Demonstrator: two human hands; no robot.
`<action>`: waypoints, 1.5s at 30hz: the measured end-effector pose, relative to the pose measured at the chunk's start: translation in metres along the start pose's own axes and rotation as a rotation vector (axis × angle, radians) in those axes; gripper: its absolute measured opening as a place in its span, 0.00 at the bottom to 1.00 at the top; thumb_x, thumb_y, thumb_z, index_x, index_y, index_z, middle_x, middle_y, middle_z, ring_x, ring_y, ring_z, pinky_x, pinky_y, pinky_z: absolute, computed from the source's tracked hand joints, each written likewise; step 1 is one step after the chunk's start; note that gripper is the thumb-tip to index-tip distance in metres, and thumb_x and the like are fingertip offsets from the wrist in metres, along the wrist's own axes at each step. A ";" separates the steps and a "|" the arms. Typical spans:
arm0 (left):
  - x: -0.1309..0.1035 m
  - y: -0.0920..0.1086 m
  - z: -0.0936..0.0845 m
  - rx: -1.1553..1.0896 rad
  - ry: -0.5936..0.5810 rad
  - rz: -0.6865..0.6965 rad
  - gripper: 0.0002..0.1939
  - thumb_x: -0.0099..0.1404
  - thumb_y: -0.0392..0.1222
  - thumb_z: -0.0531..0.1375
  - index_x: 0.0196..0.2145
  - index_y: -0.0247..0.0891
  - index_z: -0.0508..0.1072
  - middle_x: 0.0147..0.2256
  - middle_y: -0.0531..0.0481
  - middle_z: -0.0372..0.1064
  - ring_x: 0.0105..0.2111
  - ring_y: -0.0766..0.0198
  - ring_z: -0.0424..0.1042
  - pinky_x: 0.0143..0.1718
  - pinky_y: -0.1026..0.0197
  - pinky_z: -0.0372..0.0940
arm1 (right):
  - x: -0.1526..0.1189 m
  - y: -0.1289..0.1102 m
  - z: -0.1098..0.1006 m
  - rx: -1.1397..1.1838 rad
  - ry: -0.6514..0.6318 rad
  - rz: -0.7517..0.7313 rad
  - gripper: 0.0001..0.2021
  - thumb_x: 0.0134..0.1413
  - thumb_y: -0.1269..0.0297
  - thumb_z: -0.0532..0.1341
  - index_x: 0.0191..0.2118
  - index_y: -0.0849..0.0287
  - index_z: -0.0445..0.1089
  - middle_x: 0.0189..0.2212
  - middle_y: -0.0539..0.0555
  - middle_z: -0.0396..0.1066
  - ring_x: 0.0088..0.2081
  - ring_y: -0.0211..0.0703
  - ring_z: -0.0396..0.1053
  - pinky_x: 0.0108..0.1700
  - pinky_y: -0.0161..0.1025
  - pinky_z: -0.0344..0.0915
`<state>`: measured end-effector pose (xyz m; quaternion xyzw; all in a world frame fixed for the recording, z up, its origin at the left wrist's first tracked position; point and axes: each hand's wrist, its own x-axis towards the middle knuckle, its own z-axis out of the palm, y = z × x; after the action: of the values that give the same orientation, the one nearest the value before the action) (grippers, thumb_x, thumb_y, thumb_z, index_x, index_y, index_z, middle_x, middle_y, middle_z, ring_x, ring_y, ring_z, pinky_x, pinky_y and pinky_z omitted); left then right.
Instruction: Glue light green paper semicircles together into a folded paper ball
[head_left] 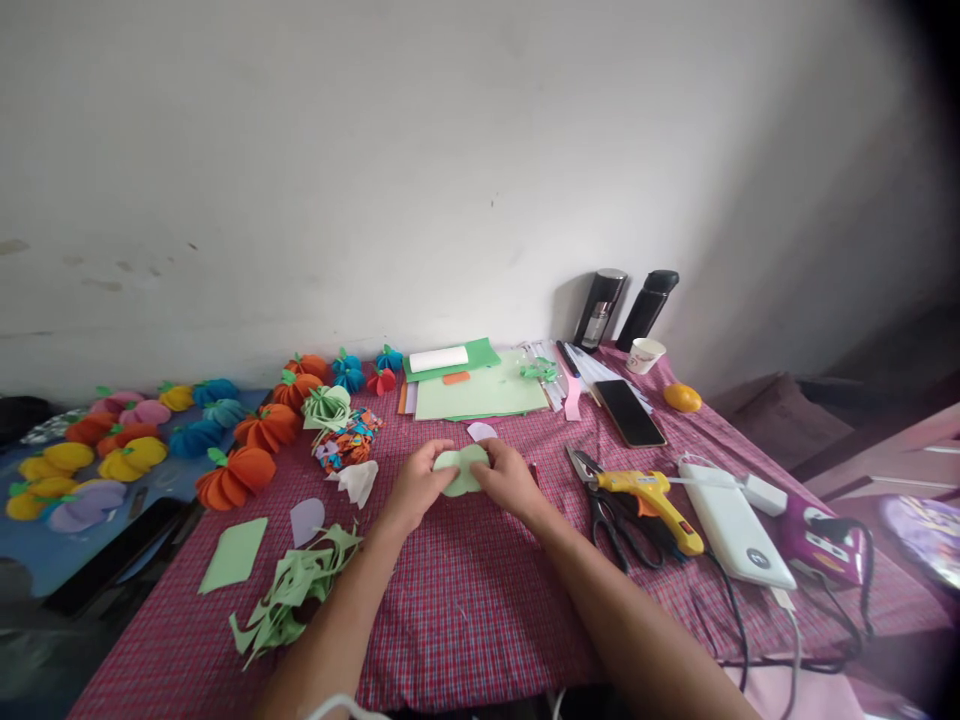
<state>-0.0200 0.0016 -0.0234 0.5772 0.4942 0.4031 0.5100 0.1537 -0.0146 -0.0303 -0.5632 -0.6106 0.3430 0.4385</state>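
My left hand and my right hand hold a pale green paper piece between them, above the middle of the checked cloth. Its outline is rounded with a notch at the top, and each hand pinches one side. Just behind it lies a small lilac paper piece. Pale green paper scraps are heaped left of my left forearm, near a lilac cutout and a green paper sheet. Black-handled scissors lie right of my right hand, partly under a yellow glue gun.
Colourful paper pumpkins fill the left side. Paper sheets are stacked at the back. On the right are a phone, a white power bank, a purple socket block, cables, an orange fruit, a paper cup and dark bottles.
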 end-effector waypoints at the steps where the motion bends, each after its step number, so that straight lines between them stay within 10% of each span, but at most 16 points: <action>1: 0.000 -0.001 -0.001 0.015 -0.046 -0.024 0.26 0.56 0.38 0.63 0.54 0.36 0.72 0.39 0.45 0.78 0.33 0.61 0.76 0.30 0.64 0.68 | 0.000 -0.001 -0.003 -0.067 -0.040 0.012 0.12 0.48 0.70 0.58 0.40 0.61 0.74 0.30 0.52 0.76 0.30 0.41 0.70 0.30 0.33 0.61; 7: -0.008 0.000 -0.015 0.379 -0.225 0.051 0.19 0.54 0.40 0.67 0.46 0.41 0.77 0.37 0.47 0.79 0.29 0.59 0.76 0.26 0.64 0.64 | -0.010 -0.009 -0.014 -0.332 -0.241 0.047 0.10 0.48 0.73 0.60 0.36 0.60 0.76 0.28 0.52 0.76 0.28 0.41 0.70 0.28 0.33 0.57; 14: -0.014 0.010 -0.024 0.884 -0.129 0.232 0.26 0.56 0.46 0.69 0.53 0.46 0.74 0.46 0.45 0.74 0.41 0.55 0.75 0.43 0.59 0.65 | -0.040 -0.016 -0.025 -0.814 -0.075 0.005 0.16 0.57 0.61 0.62 0.50 0.58 0.74 0.38 0.59 0.78 0.37 0.48 0.75 0.37 0.37 0.61; 23: -0.020 0.012 -0.020 0.948 -0.300 0.281 0.15 0.61 0.43 0.64 0.46 0.50 0.80 0.43 0.48 0.70 0.42 0.58 0.74 0.45 0.60 0.66 | -0.054 -0.026 -0.021 -0.917 -0.223 -0.105 0.11 0.64 0.64 0.57 0.38 0.54 0.78 0.36 0.56 0.74 0.36 0.44 0.73 0.37 0.36 0.59; 32: -0.023 0.010 -0.018 0.981 -0.317 0.461 0.12 0.67 0.44 0.58 0.36 0.43 0.83 0.33 0.46 0.69 0.38 0.57 0.71 0.40 0.60 0.65 | -0.073 -0.039 -0.017 -0.453 -0.110 -0.241 0.15 0.68 0.58 0.55 0.33 0.57 0.73 0.26 0.51 0.73 0.28 0.41 0.70 0.32 0.35 0.57; 41: -0.013 0.007 -0.010 0.881 0.050 0.631 0.20 0.63 0.26 0.54 0.47 0.40 0.77 0.41 0.45 0.71 0.43 0.59 0.71 0.46 0.58 0.66 | -0.122 -0.006 0.004 -0.441 -0.111 -0.217 0.21 0.71 0.52 0.52 0.26 0.55 0.62 0.22 0.49 0.67 0.24 0.39 0.65 0.30 0.35 0.55; 45: -0.026 0.028 0.007 0.815 0.009 0.800 0.18 0.66 0.28 0.53 0.48 0.39 0.77 0.43 0.45 0.74 0.44 0.59 0.72 0.48 0.57 0.67 | -0.125 -0.002 0.007 -0.557 -0.142 -0.265 0.20 0.70 0.55 0.52 0.27 0.56 0.66 0.24 0.51 0.71 0.26 0.41 0.69 0.32 0.36 0.55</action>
<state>-0.0136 -0.0249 0.0046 0.8676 0.3552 0.3442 0.0519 0.1445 -0.1383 -0.0497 -0.5520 -0.7781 0.1407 0.2645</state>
